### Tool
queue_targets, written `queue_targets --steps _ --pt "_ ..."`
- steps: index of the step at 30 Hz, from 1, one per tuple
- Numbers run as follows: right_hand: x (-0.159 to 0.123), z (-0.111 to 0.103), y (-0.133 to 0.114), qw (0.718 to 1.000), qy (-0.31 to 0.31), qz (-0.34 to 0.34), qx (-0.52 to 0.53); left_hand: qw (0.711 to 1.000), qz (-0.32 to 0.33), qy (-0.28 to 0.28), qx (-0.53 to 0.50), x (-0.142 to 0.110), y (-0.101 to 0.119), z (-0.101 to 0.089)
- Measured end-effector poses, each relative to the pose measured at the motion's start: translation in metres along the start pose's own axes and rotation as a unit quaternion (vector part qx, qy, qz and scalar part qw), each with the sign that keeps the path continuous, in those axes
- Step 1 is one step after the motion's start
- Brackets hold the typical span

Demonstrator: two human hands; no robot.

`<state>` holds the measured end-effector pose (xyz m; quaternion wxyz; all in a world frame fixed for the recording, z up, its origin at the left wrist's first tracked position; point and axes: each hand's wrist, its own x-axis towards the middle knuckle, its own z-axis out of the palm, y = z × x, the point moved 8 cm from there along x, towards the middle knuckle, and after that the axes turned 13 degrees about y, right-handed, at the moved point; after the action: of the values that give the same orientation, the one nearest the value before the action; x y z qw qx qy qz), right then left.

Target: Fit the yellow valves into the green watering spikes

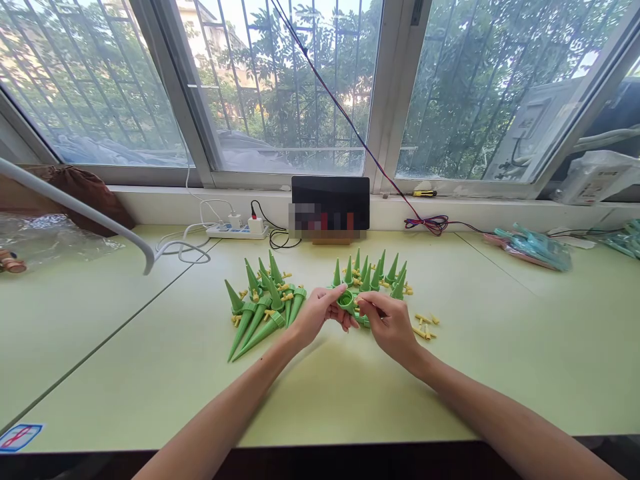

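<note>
My left hand [320, 313] is closed round a green plastic cone spike [345, 299], its round open end facing me. My right hand [390, 323] pinches at the same spike from the right, fingers pressed together on a small part I cannot make out. Just behind my hands stands a cluster of upright green spikes [373, 273] with small yellow pieces among them. To the left lies a pile of green spikes [260, 303], some lying flat, some upright. A few loose yellow pieces [425, 325] lie right of my right hand.
A pale green table [150, 373] runs under a window sill. At the back stand a dark screen [330, 205], a white power strip [237, 230] with cables, and red-blue wires [425, 223]. A white lamp arm [75, 207] crosses the left. Teal packets [533, 247] lie far right.
</note>
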<state>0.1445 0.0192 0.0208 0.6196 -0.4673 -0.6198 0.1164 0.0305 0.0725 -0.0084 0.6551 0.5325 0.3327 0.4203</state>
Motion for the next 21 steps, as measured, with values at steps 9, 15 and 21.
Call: queue_targets --steps 9,15,21 --pt "-0.001 0.002 -0.005 0.999 -0.016 0.013 0.029 0.999 0.038 -0.013 0.013 0.0 0.005 0.001" --pt "-0.002 0.005 0.004 0.999 -0.024 0.034 0.018 0.994 0.077 -0.006 0.077 -0.001 0.007 -0.001" --pt "-0.003 0.005 0.006 0.998 -0.024 0.042 0.026 0.982 0.115 0.003 0.148 -0.004 0.014 0.0"
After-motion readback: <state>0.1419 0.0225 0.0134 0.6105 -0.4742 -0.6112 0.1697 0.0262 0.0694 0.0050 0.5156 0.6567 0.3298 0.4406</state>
